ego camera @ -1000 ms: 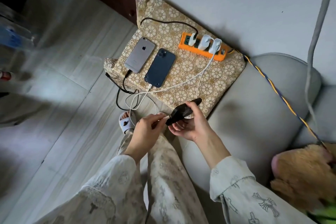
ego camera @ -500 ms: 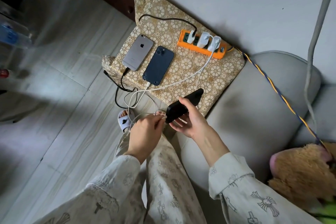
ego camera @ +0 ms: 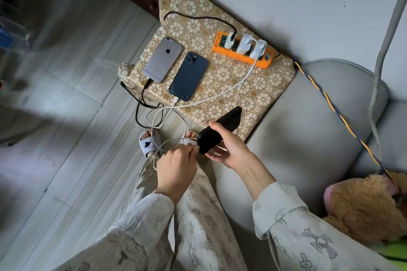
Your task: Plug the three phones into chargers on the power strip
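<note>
The black phone [ego camera: 218, 131], low in the middle of the frame, has tipped flatter over the last second, its lower end turned toward the white cable [ego camera: 240, 82]. The right hand [ego camera: 229, 149] grasps it while the left hand [ego camera: 176, 160] pinches the cable's plug against its port. The silver phone [ego camera: 163, 59] and blue phone [ego camera: 189, 76] lie plugged in on the bench [ego camera: 275, 77], left of the strip [ego camera: 242, 49], so this looks like the last connection.

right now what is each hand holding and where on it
The right hand grips the black phone around its lower half. The left hand pinches the plug end of a white cable at the phone's bottom edge.
</note>
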A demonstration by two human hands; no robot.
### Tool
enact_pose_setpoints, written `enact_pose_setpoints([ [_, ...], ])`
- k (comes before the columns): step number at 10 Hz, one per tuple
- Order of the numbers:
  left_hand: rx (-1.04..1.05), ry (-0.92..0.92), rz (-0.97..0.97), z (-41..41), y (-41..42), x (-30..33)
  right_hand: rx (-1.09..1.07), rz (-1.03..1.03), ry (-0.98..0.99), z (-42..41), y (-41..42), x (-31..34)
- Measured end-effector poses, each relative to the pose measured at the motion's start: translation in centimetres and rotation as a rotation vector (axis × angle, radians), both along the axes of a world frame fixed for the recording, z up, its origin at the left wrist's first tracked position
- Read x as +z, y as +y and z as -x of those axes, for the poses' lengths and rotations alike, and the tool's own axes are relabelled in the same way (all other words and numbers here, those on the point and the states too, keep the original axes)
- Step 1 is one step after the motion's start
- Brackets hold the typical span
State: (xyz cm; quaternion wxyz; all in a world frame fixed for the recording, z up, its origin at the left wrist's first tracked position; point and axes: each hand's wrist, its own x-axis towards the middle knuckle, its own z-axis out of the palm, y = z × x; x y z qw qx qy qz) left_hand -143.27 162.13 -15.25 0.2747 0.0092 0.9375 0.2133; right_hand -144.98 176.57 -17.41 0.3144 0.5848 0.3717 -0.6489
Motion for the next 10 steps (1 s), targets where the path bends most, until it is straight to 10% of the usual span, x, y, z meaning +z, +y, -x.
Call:
enact_pose_setpoints([
  [2, -0.243, -0.296, -0.002, 2.8, -0.9, -2.3, 0.366, -0.281, -0.006, 2.0, -0.5, -3.5],
  [4, -0.458, -0.131, 0.239, 8.9, -2.7, -5.6, 0.652, -0.553, -0.073, 5.1, 0.8, -7.3],
  [7, -0.709, -0.113, 0.344, 13.9, -1.3, -10.4, 0.662, -0.907, -0.156, 8.3, 1.2, -10.2],
  [10, -0.81, -0.28, 0.312, 16.0, -1.0, -10.1, 0.625, -0.793, 0.066, 6.2, 2.4, -9.4],
])
